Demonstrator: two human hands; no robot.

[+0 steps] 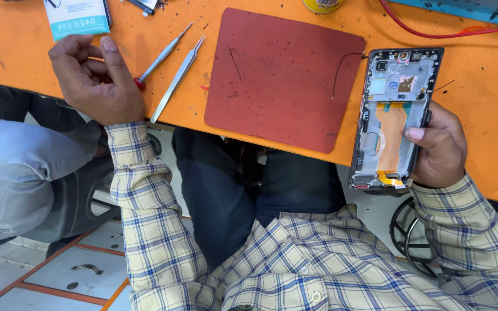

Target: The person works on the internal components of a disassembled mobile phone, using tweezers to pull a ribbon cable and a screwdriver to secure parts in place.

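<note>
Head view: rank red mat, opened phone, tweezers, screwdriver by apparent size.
1. red mat
2. opened phone, held in the right hand
3. tweezers
4. screwdriver, shorter, though the left hand may hide its handle end.

A yellow round object (323,4) at the top edge was cut off, leaving only its lower rim in view. A white and teal packet (77,17) was likewise cropped at the top, as was a red cable (433,33) that ran out of the frame at the upper right. The right hand (440,151) had its fingers hidden behind the opened phone (393,118). The left hand (96,78) covered the handle end of the screwdriver (162,56). The phone's small parts were too fine to tell.
</note>
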